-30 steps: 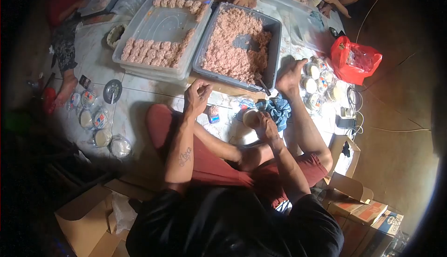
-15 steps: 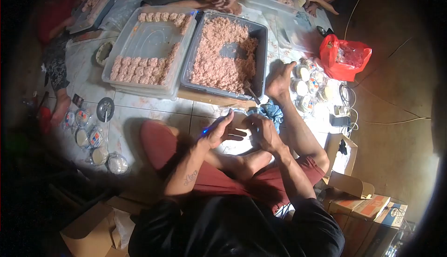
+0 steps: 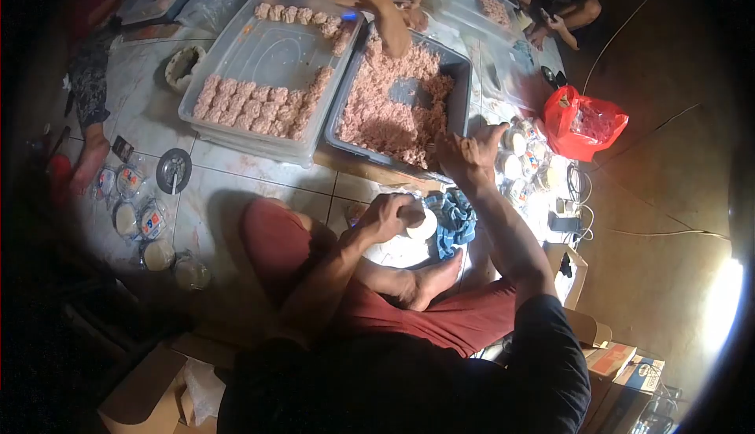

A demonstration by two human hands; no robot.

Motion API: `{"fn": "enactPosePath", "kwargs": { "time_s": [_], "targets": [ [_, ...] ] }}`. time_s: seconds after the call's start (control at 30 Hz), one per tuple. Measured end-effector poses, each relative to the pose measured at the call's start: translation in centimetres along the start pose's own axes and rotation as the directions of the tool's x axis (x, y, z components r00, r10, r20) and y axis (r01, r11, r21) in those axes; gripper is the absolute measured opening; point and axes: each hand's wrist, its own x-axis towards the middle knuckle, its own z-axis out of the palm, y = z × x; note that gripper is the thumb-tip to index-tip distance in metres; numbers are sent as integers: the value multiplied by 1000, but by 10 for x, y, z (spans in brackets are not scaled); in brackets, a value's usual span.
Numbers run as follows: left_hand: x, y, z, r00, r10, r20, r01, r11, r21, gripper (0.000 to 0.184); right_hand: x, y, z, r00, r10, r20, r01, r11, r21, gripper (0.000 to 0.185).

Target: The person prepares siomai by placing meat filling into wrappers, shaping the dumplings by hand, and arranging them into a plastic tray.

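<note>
My left hand point(image 3: 385, 218) is above my crossed legs, its fingers curled. Beside its fingertips lies a pale round disc point(image 3: 423, 225); whether the hand touches it is unclear. My right hand point(image 3: 470, 158) reaches to the near right corner of a grey tub point(image 3: 354, 149). Its fingers bend down there, the thumb stands out, and what they grip is hidden. Pink minced filling point(image 3: 370, 103) lies in the tub around a bare patch. To the left, a clear plastic box point(image 3: 263, 52) holds rows of shaped pink dumplings point(image 3: 244, 106). A crumpled blue cloth point(image 3: 454, 217) lies between my hands.
Another person's hand point(image 3: 393, 34) reaches into the tub's far side. Packs of round white wrappers point(image 3: 159, 254) lie at left, others point(image 3: 515, 144) at right. A red plastic bag point(image 3: 578, 123), cables, an ashtray point(image 3: 174, 170) and cardboard boxes point(image 3: 609, 359) surround me.
My hands were close together over my lap; the right has moved up and right to the tub's corner. The left now has its fingers curled. Another person's hand has entered the tub.
</note>
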Motion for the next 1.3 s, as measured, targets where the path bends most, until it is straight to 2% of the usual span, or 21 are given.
{"fn": "enactPosePath", "kwargs": {
  "time_s": [0.07, 0.1, 0.17, 0.2, 0.23, 0.3, 0.4, 0.47, 0.53, 0.6, 0.67, 0.7, 0.73, 0.83, 0.87, 0.93, 1.03, 1.13, 1.2, 1.23, 1.3],
  "targets": [
    [0, 4, -4, 983, -105, 151, 128, 980, -151, 38, 17, 1, 19, 962, -257, 93, 269, 832, -486, 36],
    [1, 2, -5, 991, -41, 126, 62, 984, -168, 34, 27, 1, 31, 887, -410, 211, 389, 418, -821, 38],
    [3, -10, 1, 999, -15, 50, 27, 966, -255, 30, 51, -4, 48, 865, -449, 226, 368, 258, -893, 41],
    [6, -17, 3, 999, -52, 5, 51, 945, -324, 29, 63, -5, 55, 977, -211, 7, 187, 849, -494, 38],
    [11, -20, 2, 999, -9, -47, -10, 914, -405, 32, 76, -7, 57, 976, 51, -213, -7, 979, 203, 34],
    [13, -38, 4, 991, -28, -131, -10, 959, -282, 35, 95, -16, 57, 910, -34, -414, 103, 984, 144, 22],
    [28, -34, -5, 938, -251, -238, 166, 931, -326, 45, 114, -37, 50, 933, 2, -361, 27, 997, 76, 17],
    [33, -34, -8, 839, -481, -254, 262, 767, -586, 52, 137, -44, 76, 900, 4, -437, 27, 997, 66, 15],
    [38, -35, -13, 848, -431, -307, 240, 830, -503, 55, 152, -50, 111, 880, 69, -471, 58, 967, 248, 16],
    [38, -38, -16, 867, -318, -384, 200, 927, -317, 63, 154, -39, 136, 891, -108, -441, 141, 989, 42, 16],
    [36, -39, -12, 847, -352, -400, 250, 925, -285, 65, 124, -38, 94, 544, -306, -781, 330, 934, -136, 10],
    [39, -38, -12, 826, -363, -432, 280, 928, -245, 66, 125, -29, 96, 639, -384, -667, 508, 862, -11, 6],
    [41, -34, -14, 825, -361, -435, 277, 929, -246, 66, 125, -20, 83, 636, -387, -667, 509, 861, -14, 6],
    [37, -32, -14, 830, -395, -392, 267, 901, -342, 68, 132, -3, 71, 891, -380, -248, 417, 902, 115, 8],
    [40, -35, -15, 826, -403, -393, 285, 902, -325, 65, 133, -9, 86, 891, -381, -246, 417, 901, 115, 8],
    [38, -35, -12, 821, -414, -393, 305, 900, -311, 63, 129, -21, 140, 759, -242, -604, 202, 970, -135, 9],
    [40, -36, -15, 840, -366, -400, 228, 908, -353, 54, 119, -42, 106, 739, -151, -656, 391, 890, 236, 6],
    [41, -46, -8, 812, -378, -445, 221, 905, -364, 46, 108, -22, 107, 758, -159, -633, 433, 848, 305, 7],
    [40, -49, -9, 834, -80, -545, 8, 991, -132, 45, 114, -19, 116, 746, -121, -655, 449, 818, 361, 7],
    [39, -45, -12, 826, 22, -564, -60, 997, -49, 45, 112, -22, 120, 808, -15, -589, 248, 915, 317, 13],
    [41, -33, -18, 839, -379, -391, 202, 884, -422, 44, 116, -32, 136, 824, 139, -549, 8, 967, 256, 22]
  ]
}}
